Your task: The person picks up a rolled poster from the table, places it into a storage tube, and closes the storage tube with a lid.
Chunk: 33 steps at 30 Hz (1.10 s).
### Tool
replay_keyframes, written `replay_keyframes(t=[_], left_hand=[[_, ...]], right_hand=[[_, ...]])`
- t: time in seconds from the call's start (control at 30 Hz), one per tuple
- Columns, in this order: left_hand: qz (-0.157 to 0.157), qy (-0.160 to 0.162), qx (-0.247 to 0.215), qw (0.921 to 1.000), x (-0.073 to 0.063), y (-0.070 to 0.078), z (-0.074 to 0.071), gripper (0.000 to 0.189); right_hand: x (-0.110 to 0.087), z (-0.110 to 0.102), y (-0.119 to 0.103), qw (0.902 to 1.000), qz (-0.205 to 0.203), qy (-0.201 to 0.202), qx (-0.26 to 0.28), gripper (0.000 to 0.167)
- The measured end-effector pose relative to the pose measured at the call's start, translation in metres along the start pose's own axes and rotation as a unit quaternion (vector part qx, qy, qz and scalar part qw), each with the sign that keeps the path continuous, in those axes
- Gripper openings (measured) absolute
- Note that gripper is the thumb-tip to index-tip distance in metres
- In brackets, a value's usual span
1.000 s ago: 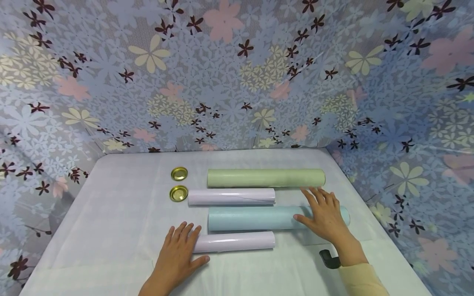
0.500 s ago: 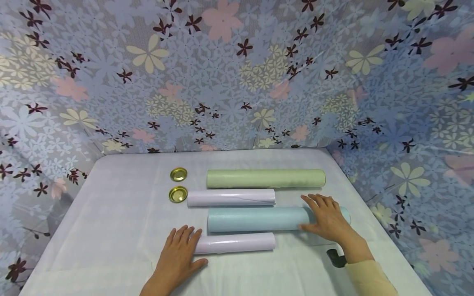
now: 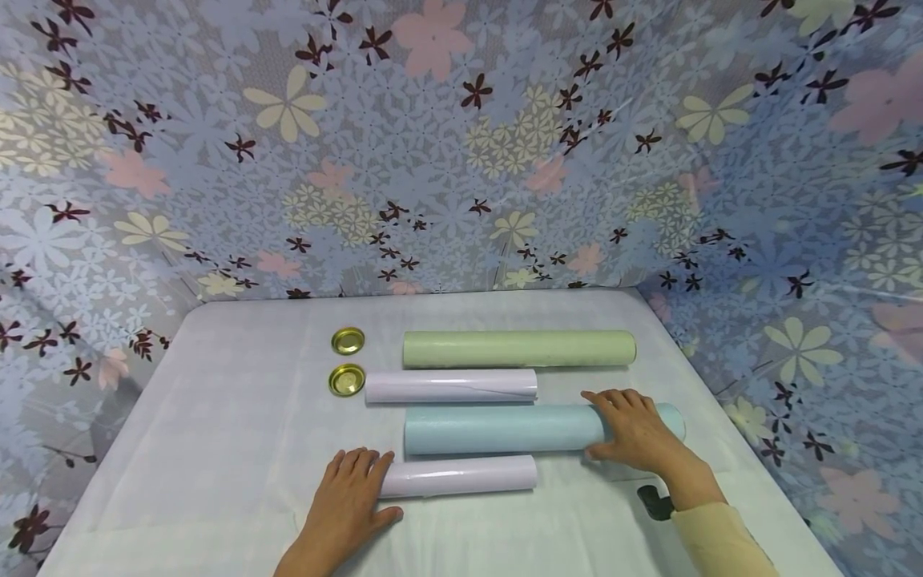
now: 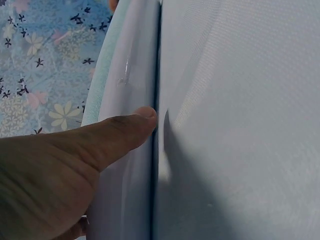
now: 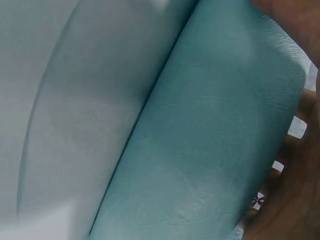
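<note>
Four-fingers-over, my right hand (image 3: 638, 433) grips the right part of a light blue roll (image 3: 497, 429), thumb on its near side and fingertips on the far side. In the right wrist view the blue roll (image 5: 200, 135) fills the middle, faintly creased, with the fingers along its far edge. My left hand (image 3: 340, 501) lies over the left end of the front white roll (image 3: 461, 476), hiding that end. Its fingers are relaxed; in the left wrist view the thumb (image 4: 120, 127) stretches across the glossy white roll (image 4: 132, 55).
Behind the blue roll lie a second white roll (image 3: 450, 386) and a pale green roll (image 3: 519, 349). Two gold round lids (image 3: 348, 340) sit left of them. A small black object (image 3: 654, 503) shows by the right wrist. Floral curtains (image 3: 447, 160) rise behind the white-covered table (image 3: 238, 385).
My right hand has come down and back toward me, its spread fingers closing around the blue roll. My left hand has stayed almost in place.
</note>
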<state>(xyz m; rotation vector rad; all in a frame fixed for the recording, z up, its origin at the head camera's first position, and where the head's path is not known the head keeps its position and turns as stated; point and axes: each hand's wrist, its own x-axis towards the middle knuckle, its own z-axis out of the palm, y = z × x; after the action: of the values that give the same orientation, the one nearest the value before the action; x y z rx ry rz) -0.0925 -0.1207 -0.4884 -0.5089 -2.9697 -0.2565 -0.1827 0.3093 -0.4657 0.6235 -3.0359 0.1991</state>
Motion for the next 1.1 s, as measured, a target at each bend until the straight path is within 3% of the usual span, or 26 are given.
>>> replay_keyframes(t=[0.5,0.83,1.1], left_hand=[[-0.004,-0.015,0.008,0.9998,0.001,0.002,0.001,0.069],[0.014,0.035,0.020,0.9991,0.001,-0.001,0.007,0.066],[0.015,0.032,0.018,0.9992,0.003,-0.002,0.008,0.066]], right_hand=[[0.001,0.008,0.005,0.9994,-0.011,0.003,-0.032,0.090],[0.004,0.009,0.003,0.9985,-0.011,0.020,-0.050,0.084],[0.005,0.011,0.004,0.9977,-0.015,0.028,-0.060,0.082]])
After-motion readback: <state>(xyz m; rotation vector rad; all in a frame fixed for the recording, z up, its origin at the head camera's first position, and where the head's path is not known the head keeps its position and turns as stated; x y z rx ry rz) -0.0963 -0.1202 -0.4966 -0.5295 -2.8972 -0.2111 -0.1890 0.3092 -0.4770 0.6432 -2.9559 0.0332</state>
